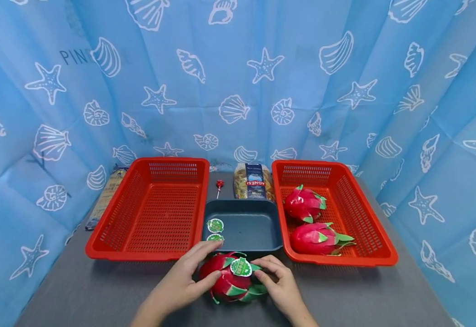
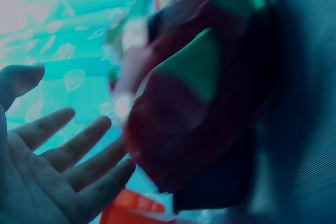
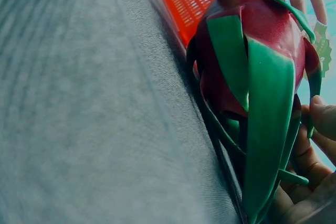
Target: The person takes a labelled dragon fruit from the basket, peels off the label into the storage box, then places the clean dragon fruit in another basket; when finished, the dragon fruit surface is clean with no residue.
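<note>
A red dragon fruit [image 1: 225, 284] with green leaf tips lies on its side on the grey table, a green-and-white sticker [image 1: 241, 267] on its top. At its left end is my left hand [image 1: 190, 272], fingers spread and fairly straight; in the left wrist view the palm faces the blurred fruit [image 2: 184, 103]. On the other end, my right hand [image 1: 278, 281] pinches a green leaf between thumb and fingers, as the right wrist view shows beside the fruit [image 3: 268, 30]. Two similar stickers [image 1: 215, 225] are on the left side of the dark tray [image 1: 248, 229].
Left stands a red basket [image 1: 168, 213] with nothing visible inside. The right red basket [image 1: 354, 231] holds two dragon fruits [image 1: 305, 203]. Behind the tray are a pasta bag [image 1: 255, 181] and a red lollipop [image 1: 219, 185]. Another long packet [image 1: 107, 197] lies beside the left basket.
</note>
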Motion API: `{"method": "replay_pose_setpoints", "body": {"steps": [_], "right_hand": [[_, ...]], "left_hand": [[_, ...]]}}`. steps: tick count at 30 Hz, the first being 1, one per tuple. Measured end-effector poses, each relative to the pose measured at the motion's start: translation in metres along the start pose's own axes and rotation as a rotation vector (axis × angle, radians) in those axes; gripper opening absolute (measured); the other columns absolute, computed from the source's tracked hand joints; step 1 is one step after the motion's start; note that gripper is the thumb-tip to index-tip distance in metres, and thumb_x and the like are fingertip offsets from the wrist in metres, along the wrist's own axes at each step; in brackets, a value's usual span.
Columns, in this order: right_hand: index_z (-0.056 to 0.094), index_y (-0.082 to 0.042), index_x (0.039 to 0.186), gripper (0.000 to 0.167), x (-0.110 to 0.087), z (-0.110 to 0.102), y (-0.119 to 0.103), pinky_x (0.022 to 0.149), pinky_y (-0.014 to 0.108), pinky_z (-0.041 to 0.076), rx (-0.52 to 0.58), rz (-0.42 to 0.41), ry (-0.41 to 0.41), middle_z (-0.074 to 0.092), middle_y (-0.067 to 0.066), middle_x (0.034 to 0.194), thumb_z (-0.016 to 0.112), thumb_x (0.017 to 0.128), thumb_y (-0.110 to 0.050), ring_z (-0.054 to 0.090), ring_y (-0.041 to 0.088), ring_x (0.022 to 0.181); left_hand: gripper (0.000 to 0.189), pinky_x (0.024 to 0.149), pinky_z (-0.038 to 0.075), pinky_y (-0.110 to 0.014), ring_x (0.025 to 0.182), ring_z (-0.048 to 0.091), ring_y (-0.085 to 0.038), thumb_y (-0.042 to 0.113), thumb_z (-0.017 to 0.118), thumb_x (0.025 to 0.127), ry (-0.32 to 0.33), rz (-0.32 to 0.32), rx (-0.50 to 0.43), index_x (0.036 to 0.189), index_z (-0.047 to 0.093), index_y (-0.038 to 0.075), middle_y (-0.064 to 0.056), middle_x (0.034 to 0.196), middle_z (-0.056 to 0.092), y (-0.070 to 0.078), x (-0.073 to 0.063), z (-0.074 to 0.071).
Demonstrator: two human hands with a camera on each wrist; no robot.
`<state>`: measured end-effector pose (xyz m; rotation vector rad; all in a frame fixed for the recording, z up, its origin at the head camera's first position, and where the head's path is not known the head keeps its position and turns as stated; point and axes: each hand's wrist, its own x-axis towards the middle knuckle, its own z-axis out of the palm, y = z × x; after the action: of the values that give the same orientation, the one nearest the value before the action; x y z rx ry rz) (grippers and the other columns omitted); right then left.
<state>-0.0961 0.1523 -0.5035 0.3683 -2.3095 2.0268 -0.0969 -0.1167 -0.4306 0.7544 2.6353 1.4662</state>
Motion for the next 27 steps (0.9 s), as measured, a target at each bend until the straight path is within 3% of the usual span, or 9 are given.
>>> {"method": "replay_pose_setpoints", "body": {"steps": [4, 7, 10, 16, 20, 24, 27], "right_hand": [[0.077, -0.005, 0.111, 0.019, 0.000, 0.000, 0.000, 0.082, 0.024, 0.057, -0.007, 0.018, 0.000, 0.068, 0.009, 0.104, 0.074, 0.093, -0.007, 0.064, 0.016, 0.098], [0.076, -0.005, 0.112, 0.019, 0.000, 0.001, 0.000, 0.083, 0.024, 0.057, -0.013, 0.016, 0.002, 0.068, 0.009, 0.104, 0.073, 0.094, -0.008, 0.064, 0.017, 0.099], [0.076, -0.006, 0.113, 0.020, 0.000, 0.001, 0.000, 0.083, 0.025, 0.057, -0.022, 0.006, 0.008, 0.068, 0.007, 0.104, 0.074, 0.094, -0.009, 0.064, 0.017, 0.099], [0.076, -0.005, 0.114, 0.021, 0.001, 0.003, -0.004, 0.079, 0.026, 0.056, -0.037, -0.019, 0.031, 0.070, 0.005, 0.104, 0.071, 0.094, -0.002, 0.064, 0.012, 0.096], [0.078, -0.012, 0.109, 0.025, 0.003, 0.007, -0.013, 0.075, 0.024, 0.052, -0.109, -0.007, 0.081, 0.070, 0.000, 0.102, 0.067, 0.094, 0.003, 0.062, 0.011, 0.092], [0.081, -0.021, 0.099, 0.014, 0.008, 0.013, -0.027, 0.078, 0.026, 0.052, -0.238, 0.071, 0.110, 0.068, -0.009, 0.095, 0.071, 0.096, -0.012, 0.062, 0.011, 0.091], [0.081, -0.021, 0.093, 0.006, 0.014, 0.017, -0.038, 0.084, 0.030, 0.053, -0.331, 0.125, 0.077, 0.067, -0.012, 0.092, 0.076, 0.094, -0.023, 0.063, 0.011, 0.093]], "left_hand": [[0.072, 0.087, 0.057, -0.035, 0.127, 0.051, -0.023, 0.047, 0.076, 0.091, -0.106, -0.101, 0.076, 0.153, 0.047, 0.023, 0.001, 0.146, 0.050, -0.006, -0.001, 0.014], [0.078, 0.084, 0.058, -0.036, 0.127, 0.050, -0.024, 0.051, 0.077, 0.089, -0.139, -0.133, 0.149, 0.151, 0.049, 0.015, -0.003, 0.147, 0.050, -0.010, 0.000, 0.022], [0.077, 0.086, 0.058, -0.040, 0.127, 0.050, -0.024, 0.052, 0.077, 0.088, -0.125, -0.143, 0.185, 0.149, 0.051, 0.012, -0.003, 0.146, 0.051, -0.012, 0.000, 0.027], [0.075, 0.088, 0.058, -0.041, 0.127, 0.050, -0.023, 0.052, 0.077, 0.088, -0.089, -0.147, 0.153, 0.148, 0.052, 0.015, 0.000, 0.146, 0.051, -0.017, -0.003, 0.029], [0.073, 0.088, 0.058, -0.040, 0.127, 0.050, -0.022, 0.049, 0.079, 0.088, -0.069, -0.131, 0.141, 0.148, 0.053, 0.016, 0.001, 0.145, 0.051, -0.019, -0.005, 0.029], [0.072, 0.088, 0.058, -0.038, 0.126, 0.051, -0.021, 0.047, 0.080, 0.088, -0.054, -0.101, 0.149, 0.147, 0.054, 0.015, 0.000, 0.145, 0.052, -0.021, -0.006, 0.030], [0.073, 0.089, 0.057, -0.037, 0.126, 0.052, -0.021, 0.047, 0.080, 0.087, -0.046, -0.079, 0.154, 0.147, 0.055, 0.015, 0.000, 0.145, 0.052, -0.022, -0.007, 0.031]]}}
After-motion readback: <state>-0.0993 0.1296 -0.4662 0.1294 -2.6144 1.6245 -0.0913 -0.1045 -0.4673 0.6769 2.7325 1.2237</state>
